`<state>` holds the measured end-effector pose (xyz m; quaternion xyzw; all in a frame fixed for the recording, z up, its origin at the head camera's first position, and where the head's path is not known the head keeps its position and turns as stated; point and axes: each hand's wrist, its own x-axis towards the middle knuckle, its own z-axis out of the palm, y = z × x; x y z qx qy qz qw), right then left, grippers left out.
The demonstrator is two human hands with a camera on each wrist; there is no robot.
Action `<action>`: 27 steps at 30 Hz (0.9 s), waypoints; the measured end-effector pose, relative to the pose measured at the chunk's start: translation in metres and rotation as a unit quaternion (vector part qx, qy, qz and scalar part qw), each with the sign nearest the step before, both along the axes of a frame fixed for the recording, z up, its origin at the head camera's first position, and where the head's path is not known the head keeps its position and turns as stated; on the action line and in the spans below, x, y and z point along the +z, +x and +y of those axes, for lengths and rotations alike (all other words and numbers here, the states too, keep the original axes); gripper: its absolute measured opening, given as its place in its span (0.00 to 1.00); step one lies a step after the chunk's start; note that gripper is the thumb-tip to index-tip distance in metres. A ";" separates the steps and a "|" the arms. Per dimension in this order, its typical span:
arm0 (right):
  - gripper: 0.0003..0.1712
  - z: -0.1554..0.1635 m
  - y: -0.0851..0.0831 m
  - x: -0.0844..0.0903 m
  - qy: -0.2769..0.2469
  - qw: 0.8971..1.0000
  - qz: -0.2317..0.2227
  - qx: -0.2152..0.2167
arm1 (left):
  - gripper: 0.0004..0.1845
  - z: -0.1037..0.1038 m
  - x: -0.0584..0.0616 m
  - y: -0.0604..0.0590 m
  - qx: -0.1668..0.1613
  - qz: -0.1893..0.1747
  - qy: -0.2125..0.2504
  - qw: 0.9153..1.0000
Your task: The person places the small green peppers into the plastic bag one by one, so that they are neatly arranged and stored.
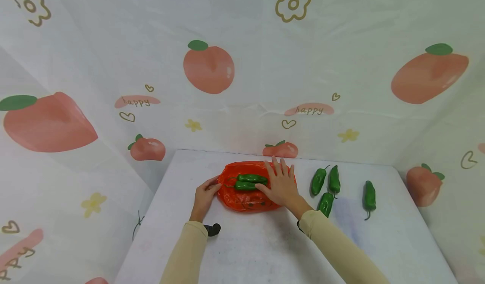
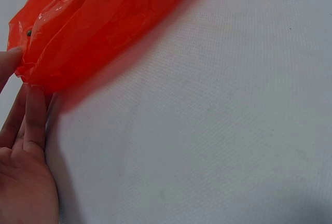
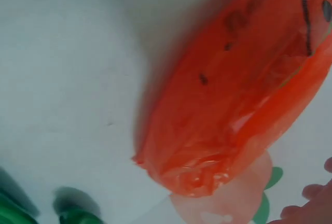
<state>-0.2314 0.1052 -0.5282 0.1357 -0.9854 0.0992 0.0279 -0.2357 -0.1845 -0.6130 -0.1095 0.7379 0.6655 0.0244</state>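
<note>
The white cloth-covered bench (image 1: 242,250) carries a crumpled orange plastic bag (image 1: 246,199) lying flat near its far edge. Two green peppers (image 1: 250,182) lie side by side on or in the bag's mouth; which, I cannot tell. Four more green peppers (image 1: 333,189) lie loose just right of the bag. The left hand (image 1: 204,197) pinches the bag's left rim, and the right hand (image 1: 281,185) lies flat, fingers spread, at the peppers' ends. The step seems to be loading; next likely calls for another loose pepper.
</note>
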 end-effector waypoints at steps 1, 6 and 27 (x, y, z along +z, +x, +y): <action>0.53 0.002 0.001 -0.001 0.000 1.000 -0.003 -0.005 | 0.19 0.000 0.000 0.000 0.000 -0.001 -0.001 1.000; 0.53 0.009 0.005 -0.007 -0.004 0.999 -0.020 -0.027 | 0.19 0.000 0.001 0.000 -0.002 -0.007 -0.011 1.000; 0.51 0.049 0.020 -0.024 0.004 0.998 -0.002 -0.061 | 0.18 0.001 0.002 0.001 -0.001 -0.012 -0.031 0.999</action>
